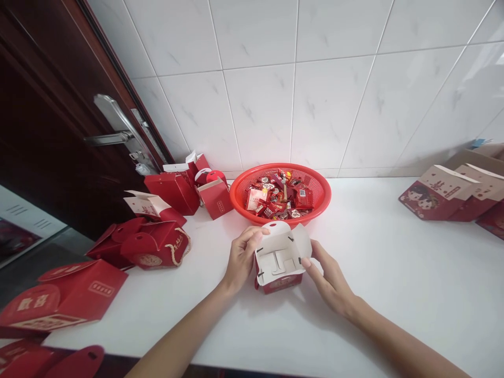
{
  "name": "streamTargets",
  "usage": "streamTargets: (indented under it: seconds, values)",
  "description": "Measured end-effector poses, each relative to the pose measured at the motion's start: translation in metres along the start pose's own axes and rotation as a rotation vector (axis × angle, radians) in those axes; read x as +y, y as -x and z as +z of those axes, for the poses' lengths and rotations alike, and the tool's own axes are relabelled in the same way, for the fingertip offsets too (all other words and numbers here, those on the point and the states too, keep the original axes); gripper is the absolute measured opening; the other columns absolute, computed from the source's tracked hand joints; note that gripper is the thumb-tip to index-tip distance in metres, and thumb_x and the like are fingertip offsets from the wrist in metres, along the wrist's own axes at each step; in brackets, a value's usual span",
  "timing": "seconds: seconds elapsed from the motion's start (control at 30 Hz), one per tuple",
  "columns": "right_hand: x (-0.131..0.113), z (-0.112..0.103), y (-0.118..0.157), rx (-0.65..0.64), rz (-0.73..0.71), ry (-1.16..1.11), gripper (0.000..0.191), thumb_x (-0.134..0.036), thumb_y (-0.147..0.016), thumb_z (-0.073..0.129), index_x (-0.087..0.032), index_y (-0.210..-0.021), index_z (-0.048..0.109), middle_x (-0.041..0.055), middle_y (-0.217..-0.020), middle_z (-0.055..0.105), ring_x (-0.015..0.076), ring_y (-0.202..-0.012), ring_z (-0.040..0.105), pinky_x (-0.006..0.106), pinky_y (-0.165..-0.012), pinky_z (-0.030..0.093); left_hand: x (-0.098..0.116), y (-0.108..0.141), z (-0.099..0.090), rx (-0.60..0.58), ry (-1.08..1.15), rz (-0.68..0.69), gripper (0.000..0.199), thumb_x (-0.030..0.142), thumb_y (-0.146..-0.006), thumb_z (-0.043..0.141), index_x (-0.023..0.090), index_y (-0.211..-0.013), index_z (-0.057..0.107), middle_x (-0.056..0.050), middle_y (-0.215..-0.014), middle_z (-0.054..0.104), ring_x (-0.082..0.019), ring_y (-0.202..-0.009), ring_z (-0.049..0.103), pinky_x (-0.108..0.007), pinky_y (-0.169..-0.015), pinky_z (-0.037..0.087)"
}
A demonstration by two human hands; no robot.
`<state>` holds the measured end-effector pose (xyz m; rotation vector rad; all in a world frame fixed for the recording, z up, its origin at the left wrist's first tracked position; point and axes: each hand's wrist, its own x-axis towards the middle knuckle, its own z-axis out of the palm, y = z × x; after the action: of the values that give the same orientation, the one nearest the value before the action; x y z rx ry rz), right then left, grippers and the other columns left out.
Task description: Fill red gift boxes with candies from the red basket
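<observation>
A small red gift box (282, 284) with a white inside stands open at the top on the white table, its flaps folded out. Its left and far flaps are near my left hand (243, 256), whose thumb and fingers pinch the far left edge. On the opposite side, my right hand (329, 279) grips the right flap between thumb and fingers. No contents show inside the box, only its folded bottom with slots. Just behind it sits a red plastic basket (323, 206) of wrapped candies (275, 198).
Several red gift boxes (155, 242) line the table's left side, one large box (74, 294) nearest. Flat-folded red and beige boxes (437, 191) lean at the right. A tiled wall (260, 110) closes the back; a dark door with a metal handle (112, 137) stands left.
</observation>
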<state>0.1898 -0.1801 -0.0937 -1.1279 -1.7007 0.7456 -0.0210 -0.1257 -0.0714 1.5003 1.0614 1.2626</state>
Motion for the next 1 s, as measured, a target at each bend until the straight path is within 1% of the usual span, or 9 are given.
streamTargets:
  seconds: [0.13, 0.3, 0.37, 0.47, 0.6, 0.73, 0.8, 0.87, 1.0]
  values:
    - [0.002, 0.001, -0.001, 0.02, -0.039, -0.003, 0.042, -0.048, -0.104, 0.041, -0.023, -0.135, 0.052, 0.0127, -0.129, 0.066, 0.0261, -0.109, 0.066, 0.04, -0.089, 0.057, 0.004, 0.0, 0.0, -0.035, -0.034, 0.053, 0.039, 0.051, -0.093, 0.053, 0.02, -0.086, 0.075, -0.007, -0.099, 0.069, -0.024, -0.096, 0.065, -0.034, -0.088, 0.05]
    - [0.005, 0.003, -0.001, 0.067, -0.042, -0.01, 0.042, -0.05, -0.103, 0.04, -0.024, -0.134, 0.052, 0.0117, -0.129, 0.065, 0.025, -0.11, 0.066, 0.038, -0.088, 0.057, 0.005, 0.001, -0.001, -0.036, -0.108, 0.073, 0.04, 0.049, -0.095, 0.048, 0.022, -0.084, 0.076, -0.007, -0.104, 0.067, -0.022, -0.097, 0.065, -0.033, -0.085, 0.052]
    - [0.005, 0.004, -0.002, 0.129, 0.004, 0.018, 0.04, -0.051, -0.103, 0.037, -0.023, -0.126, 0.056, 0.0107, -0.12, 0.069, 0.0243, -0.104, 0.068, 0.038, -0.086, 0.056, 0.003, 0.001, -0.001, -0.017, -0.117, 0.096, 0.042, 0.047, -0.096, 0.046, 0.022, -0.082, 0.076, -0.008, -0.105, 0.067, -0.022, -0.097, 0.065, -0.033, -0.085, 0.053]
    - [0.004, 0.002, -0.004, 0.202, 0.181, 0.164, 0.034, -0.049, -0.101, 0.036, -0.023, -0.095, 0.058, 0.0075, -0.095, 0.07, 0.0228, -0.082, 0.067, 0.036, -0.073, 0.053, 0.001, 0.0, -0.003, 0.008, -0.096, 0.158, 0.042, 0.043, -0.098, 0.045, 0.022, -0.08, 0.076, -0.008, -0.103, 0.067, -0.022, -0.099, 0.065, -0.034, -0.09, 0.052]
    - [0.003, -0.007, -0.01, 0.028, 0.446, 0.498, 0.029, -0.031, -0.096, 0.042, -0.024, -0.068, 0.043, 0.0029, -0.073, 0.064, 0.0189, -0.06, 0.055, 0.03, -0.057, 0.038, 0.005, -0.006, -0.009, 0.072, -0.061, 0.251, 0.039, 0.04, -0.097, 0.048, 0.021, -0.078, 0.077, -0.008, -0.097, 0.07, -0.023, -0.097, 0.065, -0.036, -0.092, 0.052]
    - [0.001, -0.015, -0.011, -0.144, 0.509, 0.701, 0.037, -0.022, -0.093, 0.045, -0.024, -0.06, 0.028, 0.0016, -0.059, 0.055, 0.0175, -0.053, 0.046, 0.029, -0.053, 0.026, 0.026, -0.029, -0.02, 0.101, -0.118, 0.309, 0.035, 0.041, -0.092, 0.053, 0.019, -0.075, 0.075, -0.009, -0.091, 0.073, -0.025, -0.094, 0.067, -0.038, -0.089, 0.053]
    - [0.001, -0.017, -0.011, -0.181, 0.478, 0.737, 0.04, -0.02, -0.094, 0.045, -0.023, -0.059, 0.027, 0.0023, -0.059, 0.054, 0.017, -0.052, 0.046, 0.029, -0.053, 0.024, 0.037, -0.05, -0.024, 0.035, -0.196, 0.301, 0.029, 0.041, -0.088, 0.059, 0.019, -0.078, 0.075, -0.009, -0.092, 0.074, -0.025, -0.093, 0.068, -0.037, -0.087, 0.054]
    - [0.003, -0.018, -0.011, -0.207, 0.432, 0.746, 0.041, -0.019, -0.095, 0.044, -0.023, -0.058, 0.028, 0.0035, -0.062, 0.056, 0.0169, -0.054, 0.048, 0.029, -0.053, 0.024, 0.045, -0.075, -0.026, -0.106, -0.315, 0.252, 0.028, 0.042, -0.086, 0.061, 0.02, -0.08, 0.076, -0.008, -0.091, 0.075, -0.025, -0.09, 0.069, -0.037, -0.086, 0.054]
    - [0.007, -0.026, -0.012, -0.278, 0.348, 0.701, 0.042, -0.019, -0.095, 0.047, -0.022, -0.058, 0.029, 0.004, -0.063, 0.056, 0.0181, -0.059, 0.052, 0.029, -0.055, 0.026, 0.041, -0.128, -0.017, -0.363, -0.646, 0.168, 0.024, 0.037, -0.082, 0.06, 0.022, -0.089, 0.078, -0.007, -0.103, 0.077, -0.026, -0.093, 0.069, -0.036, -0.086, 0.053]
